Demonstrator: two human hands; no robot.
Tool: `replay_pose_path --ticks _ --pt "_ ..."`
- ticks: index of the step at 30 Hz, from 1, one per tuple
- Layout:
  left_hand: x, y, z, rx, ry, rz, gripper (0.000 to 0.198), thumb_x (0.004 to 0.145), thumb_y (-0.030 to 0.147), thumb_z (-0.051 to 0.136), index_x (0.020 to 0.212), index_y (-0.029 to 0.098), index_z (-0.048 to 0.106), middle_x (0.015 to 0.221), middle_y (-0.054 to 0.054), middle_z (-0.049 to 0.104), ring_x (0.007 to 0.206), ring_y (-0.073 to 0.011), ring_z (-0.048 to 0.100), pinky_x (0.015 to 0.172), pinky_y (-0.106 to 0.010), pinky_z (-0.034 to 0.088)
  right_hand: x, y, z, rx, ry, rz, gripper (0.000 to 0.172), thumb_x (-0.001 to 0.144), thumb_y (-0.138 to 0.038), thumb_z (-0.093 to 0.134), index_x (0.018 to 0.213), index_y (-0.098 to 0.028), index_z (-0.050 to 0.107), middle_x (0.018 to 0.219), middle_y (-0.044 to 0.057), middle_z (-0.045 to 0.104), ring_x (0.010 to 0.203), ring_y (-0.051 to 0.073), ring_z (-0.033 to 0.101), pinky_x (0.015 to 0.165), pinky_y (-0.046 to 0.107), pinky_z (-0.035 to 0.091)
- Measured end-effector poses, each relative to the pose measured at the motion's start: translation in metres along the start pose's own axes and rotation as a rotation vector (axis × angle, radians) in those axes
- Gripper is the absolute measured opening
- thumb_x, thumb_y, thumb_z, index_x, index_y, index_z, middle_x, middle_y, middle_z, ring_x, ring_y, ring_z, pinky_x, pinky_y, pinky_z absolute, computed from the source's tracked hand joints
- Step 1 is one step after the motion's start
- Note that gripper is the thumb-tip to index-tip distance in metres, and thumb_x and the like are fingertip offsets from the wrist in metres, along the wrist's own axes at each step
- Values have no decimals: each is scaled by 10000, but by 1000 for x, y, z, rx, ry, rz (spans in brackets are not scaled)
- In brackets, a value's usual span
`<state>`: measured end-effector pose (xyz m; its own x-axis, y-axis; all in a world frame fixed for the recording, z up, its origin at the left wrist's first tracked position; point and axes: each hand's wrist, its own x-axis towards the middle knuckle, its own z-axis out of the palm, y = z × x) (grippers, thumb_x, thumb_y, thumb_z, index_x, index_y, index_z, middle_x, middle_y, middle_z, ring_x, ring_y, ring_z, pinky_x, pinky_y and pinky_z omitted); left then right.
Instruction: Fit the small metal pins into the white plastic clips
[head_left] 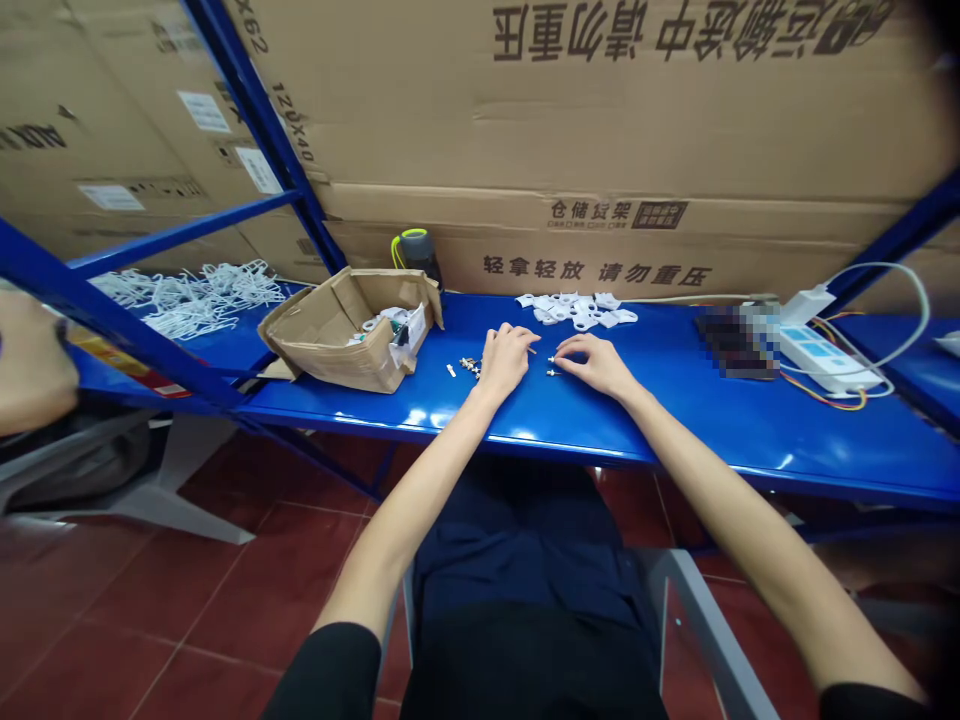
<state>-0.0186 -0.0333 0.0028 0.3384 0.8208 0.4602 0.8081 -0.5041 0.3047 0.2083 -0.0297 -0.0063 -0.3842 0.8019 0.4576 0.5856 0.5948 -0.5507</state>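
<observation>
My left hand [506, 360] rests palm down on the blue shelf [420, 400], fingers stretched forward and slightly apart. Beside its outer edge lies a small pile of brass-and-white metal parts [470, 367], partly covered by the hand. My right hand [592, 362] is just to the right, thumb and forefinger pinched on a tiny metal part [551, 359]. Another such part [553, 373] lies under those fingertips. Beyond both hands is a loose heap of white plastic pieces with round holes [581, 310].
An open cardboard box [330, 350] with small items stands left, a dark bottle [420, 255] behind it. At right are a white power strip [829, 358] with cables and a pixelated dark object [735, 342]. White cables [202, 297] and another person's arm [34, 365] are far left.
</observation>
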Motion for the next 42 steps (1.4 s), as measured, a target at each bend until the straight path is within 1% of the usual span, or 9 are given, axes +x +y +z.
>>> replay_pose_path --ticks 2,4,12,19,24,27,32,36,42 --pt "0 0 -1 36 16 -36 463 1020 43 467 1222 281 809 1336 -73 752 1226 -322 589 1020 -496 427 0 0 0 -23 -33 -3 221 945 -436 698 889 -281 846 1138 67 816 1105 308 731 1040 499 550" --pt "-1 0 -2 61 26 -54 475 1001 33 464 1202 279 817 1351 -82 736 1240 -331 573 1015 -504 430 -1 -1 0 -40 -56 -13 205 947 -412 702 897 -286 855 1161 67 810 1119 306 728 1050 503 548" --pt "-3 1 0 56 12 -51 406 974 32 533 1089 273 839 1315 -90 726 1245 -341 566 1015 -514 428 -3 2 -1 -115 -91 -60 186 967 -367 694 938 -304 868 1214 53 797 1132 305 711 1070 514 532" --pt "-4 0 3 104 8 -60 391 975 50 536 1134 255 829 1330 -97 723 1242 -347 563 1011 -522 431 -4 -1 -3 -172 -109 -57 217 996 -368 657 958 -298 860 1241 52 790 1162 314 695 1065 518 512" --pt "-4 0 3 105 21 -60 393 969 38 539 1142 255 818 1324 -100 724 1233 -343 570 1005 -518 433 -3 -2 -3 -181 -86 -52 230 1003 -343 627 970 -289 848 1218 59 800 1145 311 697 1038 496 515" --pt "-4 -1 4 121 30 -66 367 968 49 556 1133 243 820 1326 -109 722 1239 -348 570 1009 -517 437 -2 0 -4 -231 -23 10 238 1002 -320 602 1005 -267 834 1184 76 806 1149 323 690 1014 487 517" --pt "-4 -1 5 155 10 -77 343 1006 88 542 1122 241 827 1331 -99 716 1246 -327 570 1017 -500 440 -1 3 -12 -434 93 237 274 977 -236 549 1049 -220 813 1224 132 784 1222 362 639 992 497 487" --pt "-4 0 4 191 -8 -84 295 1051 172 553 1139 249 824 1334 -83 716 1241 -306 567 1026 -483 435 -2 4 -19 -579 78 347 326 985 -196 492 1097 -200 798 1274 176 748 1264 382 594 991 519 465" --pt "-4 0 1 188 -32 -93 269 1095 258 549 1105 266 817 1325 -85 708 1237 -306 568 1010 -476 433 -5 8 -20 -643 74 393 323 1012 -240 493 1114 -180 793 1281 221 716 1248 403 586 980 552 469"
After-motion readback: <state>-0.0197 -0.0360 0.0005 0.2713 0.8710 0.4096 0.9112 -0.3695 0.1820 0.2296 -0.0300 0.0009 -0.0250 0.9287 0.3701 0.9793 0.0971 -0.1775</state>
